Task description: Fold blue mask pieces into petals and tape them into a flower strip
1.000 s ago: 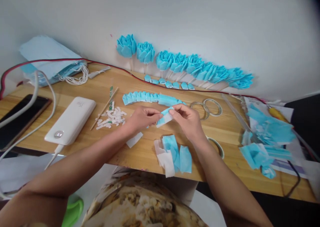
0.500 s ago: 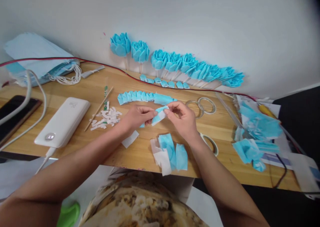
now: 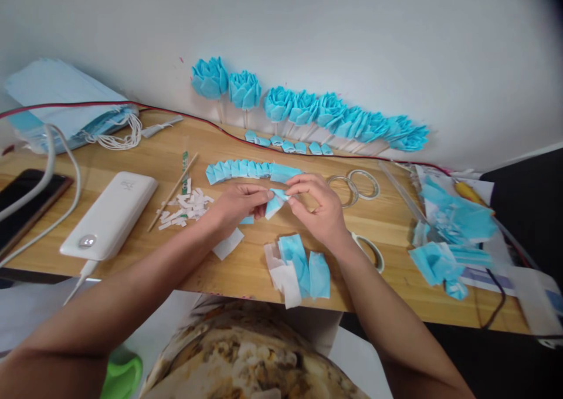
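A small blue-and-white piece of mask fabric [image 3: 274,205] is held between my two hands above the table, one corner folded over. My left hand [image 3: 237,208] pinches its left side between thumb and fingers. At the upper right corner, my right hand [image 3: 320,208] grips the piece with thumb and forefinger, the other fingers curved above. Just behind lies a row of folded blue petals [image 3: 240,170], with flat blue pieces [image 3: 285,173] at its right end. Loose blue and white fabric pieces [image 3: 295,264] rest in front of my hands, and a white piece [image 3: 229,243] lies under my left forearm.
Several blue fabric flowers [image 3: 244,90] on sticks lean along the wall. Tape rolls [image 3: 364,185], scissors [image 3: 372,252] and blue scraps [image 3: 440,264] lie to the right. On the left are paper bits [image 3: 187,207], a wooden stick [image 3: 173,190], a power bank [image 3: 109,214] and stacked masks [image 3: 65,102].
The fabric piece was nearly flat and now has its upper right corner folded over. My right fingers have shifted slightly left and spread a little; my left hand stays almost in place.
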### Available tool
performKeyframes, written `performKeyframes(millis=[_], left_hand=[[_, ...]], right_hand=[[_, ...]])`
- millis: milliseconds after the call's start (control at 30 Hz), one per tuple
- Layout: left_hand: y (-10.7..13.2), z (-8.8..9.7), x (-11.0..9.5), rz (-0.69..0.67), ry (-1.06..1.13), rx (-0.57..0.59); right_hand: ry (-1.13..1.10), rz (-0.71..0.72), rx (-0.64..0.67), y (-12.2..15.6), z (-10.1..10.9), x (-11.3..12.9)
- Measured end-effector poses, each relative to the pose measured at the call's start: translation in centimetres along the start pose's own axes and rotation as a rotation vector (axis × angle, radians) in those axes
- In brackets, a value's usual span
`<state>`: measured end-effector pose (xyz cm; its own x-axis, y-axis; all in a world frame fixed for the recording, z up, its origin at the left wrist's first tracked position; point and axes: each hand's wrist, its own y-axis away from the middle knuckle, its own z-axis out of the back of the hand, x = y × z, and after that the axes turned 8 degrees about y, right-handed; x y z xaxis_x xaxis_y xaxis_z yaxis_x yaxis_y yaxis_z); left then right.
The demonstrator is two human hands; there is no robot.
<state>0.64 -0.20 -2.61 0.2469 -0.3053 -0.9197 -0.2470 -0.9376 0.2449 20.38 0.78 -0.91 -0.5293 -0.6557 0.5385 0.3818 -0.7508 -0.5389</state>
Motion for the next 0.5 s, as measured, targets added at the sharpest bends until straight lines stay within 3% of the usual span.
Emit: performKeyframes(millis=[500], left_hand=[[0.25,-0.15,-0.42,0.004,0.129,0.026]], right_hand=[[0.129,0.151,-0.036,-0.01,-0.31,-0.70]])
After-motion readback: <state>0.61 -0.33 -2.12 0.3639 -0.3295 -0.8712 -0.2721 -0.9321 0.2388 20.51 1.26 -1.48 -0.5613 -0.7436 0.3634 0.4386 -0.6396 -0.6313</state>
